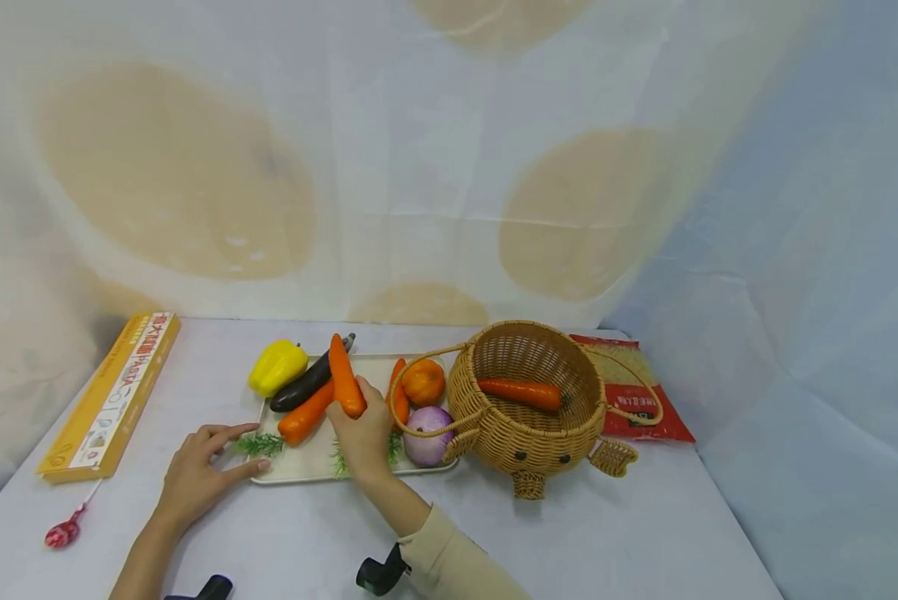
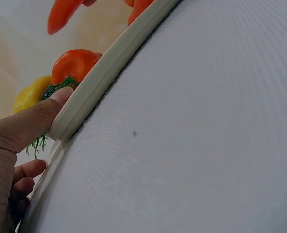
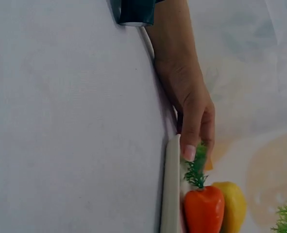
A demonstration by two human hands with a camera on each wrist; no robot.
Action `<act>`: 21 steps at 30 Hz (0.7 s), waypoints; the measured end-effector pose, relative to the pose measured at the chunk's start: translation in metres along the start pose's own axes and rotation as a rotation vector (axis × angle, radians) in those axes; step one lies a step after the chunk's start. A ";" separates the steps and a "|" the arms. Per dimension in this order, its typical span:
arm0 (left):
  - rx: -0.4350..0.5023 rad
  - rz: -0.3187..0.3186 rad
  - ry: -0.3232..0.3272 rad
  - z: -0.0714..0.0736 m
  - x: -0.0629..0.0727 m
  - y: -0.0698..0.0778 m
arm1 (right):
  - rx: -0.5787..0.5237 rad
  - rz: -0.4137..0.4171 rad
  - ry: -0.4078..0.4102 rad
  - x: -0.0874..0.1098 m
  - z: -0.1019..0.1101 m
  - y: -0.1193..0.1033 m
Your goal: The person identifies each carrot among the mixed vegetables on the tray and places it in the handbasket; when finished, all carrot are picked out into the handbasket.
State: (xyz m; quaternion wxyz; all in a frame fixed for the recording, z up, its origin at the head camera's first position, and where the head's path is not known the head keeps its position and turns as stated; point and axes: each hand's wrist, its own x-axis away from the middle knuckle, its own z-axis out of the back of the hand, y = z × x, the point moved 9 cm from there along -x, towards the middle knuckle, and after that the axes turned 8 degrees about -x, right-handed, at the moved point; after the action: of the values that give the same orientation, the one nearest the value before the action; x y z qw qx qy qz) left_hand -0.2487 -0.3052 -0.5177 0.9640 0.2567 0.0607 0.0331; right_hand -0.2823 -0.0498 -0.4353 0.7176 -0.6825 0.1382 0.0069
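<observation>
In the head view, my right hand (image 1: 366,429) grips an orange carrot (image 1: 343,375), tip pointing up and away, above the cream tray (image 1: 309,462). My left hand (image 1: 201,471) lies at the tray's near left corner, thumb resting on the rim and the other fingers loosely spread beside it. Under the held carrot, a second carrot (image 1: 303,421) lies near a dark eggplant (image 1: 309,383) and a yellow bell pepper (image 1: 278,367). Toward the tray's right end are another carrot (image 1: 398,404), a small pumpkin (image 1: 423,382) and a purple onion (image 1: 428,435).
Right of the tray stands a wicker basket (image 1: 486,437) with a carrot (image 1: 519,392) inside; its looped handle overhangs the tray. Behind it lies a red packet (image 1: 654,412). A yellow pasta box (image 1: 111,400) and a red lollipop (image 1: 63,532) are at the left.
</observation>
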 end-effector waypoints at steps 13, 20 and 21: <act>0.002 -0.008 0.012 0.000 0.000 0.000 | 0.005 0.053 -0.251 -0.015 0.025 -0.042; 0.006 0.002 -0.010 -0.001 0.001 0.000 | 0.034 0.034 -0.402 -0.029 0.048 -0.057; 0.006 -0.001 -0.006 0.000 0.001 0.000 | 0.041 0.035 -0.427 -0.031 0.052 -0.059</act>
State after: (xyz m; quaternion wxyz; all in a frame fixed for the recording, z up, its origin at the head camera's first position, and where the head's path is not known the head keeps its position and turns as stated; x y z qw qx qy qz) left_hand -0.2478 -0.3051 -0.5182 0.9634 0.2597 0.0579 0.0318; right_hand -0.2904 0.0025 -0.3696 0.7440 -0.6485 -0.0051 0.1612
